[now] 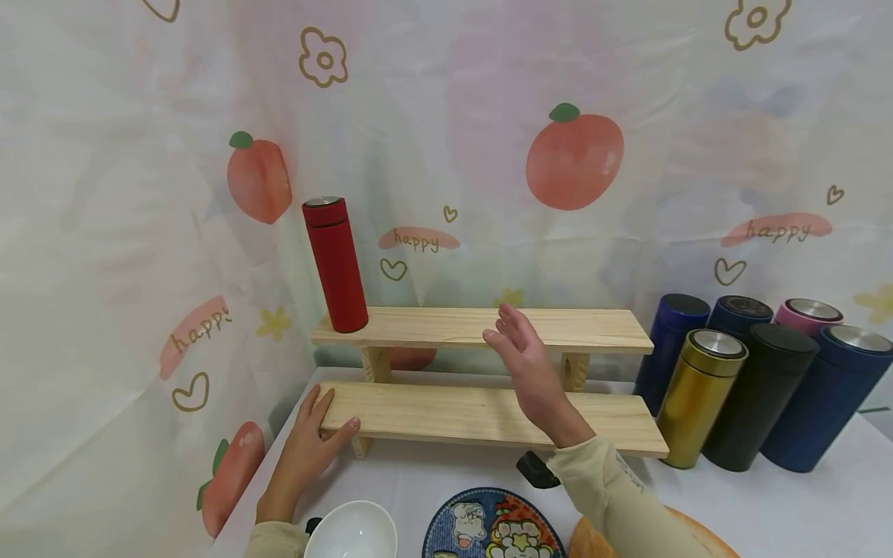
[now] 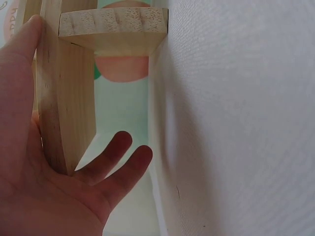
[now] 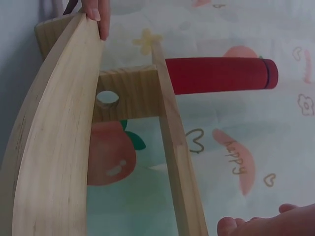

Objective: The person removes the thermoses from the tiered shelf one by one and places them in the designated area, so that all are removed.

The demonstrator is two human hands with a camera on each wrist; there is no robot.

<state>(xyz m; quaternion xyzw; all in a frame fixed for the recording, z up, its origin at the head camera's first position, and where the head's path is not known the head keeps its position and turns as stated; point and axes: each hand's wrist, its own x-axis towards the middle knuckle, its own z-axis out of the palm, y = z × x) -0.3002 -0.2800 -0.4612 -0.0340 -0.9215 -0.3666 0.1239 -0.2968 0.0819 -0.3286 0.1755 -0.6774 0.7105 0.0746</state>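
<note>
A two-tier wooden shelf (image 1: pixel 481 411) stands on the table. My left hand (image 1: pixel 307 442) grips the left end of its lower board; in the left wrist view the board (image 2: pixel 76 113) lies between thumb and fingers, with two fingers extending past its edge. My right hand (image 1: pixel 532 376) is raised in front of the upper board (image 1: pixel 474 327), fingers extended and holding nothing; part of this hand (image 3: pixel 270 223) enters the right wrist view at lower right. A red thermos flask (image 1: pixel 338 267) stands at the left end of the upper board.
Several flasks, among them a gold one (image 1: pixel 701 399), a black one (image 1: pixel 760 399) and a blue one (image 1: pixel 826 399), stand right of the shelf. In front lie a white bowl (image 1: pixel 352 535), a round patterned mat (image 1: pixel 491 527) and a brown item (image 1: pixel 589 539) partly behind my right sleeve. Printed cloth hangs behind.
</note>
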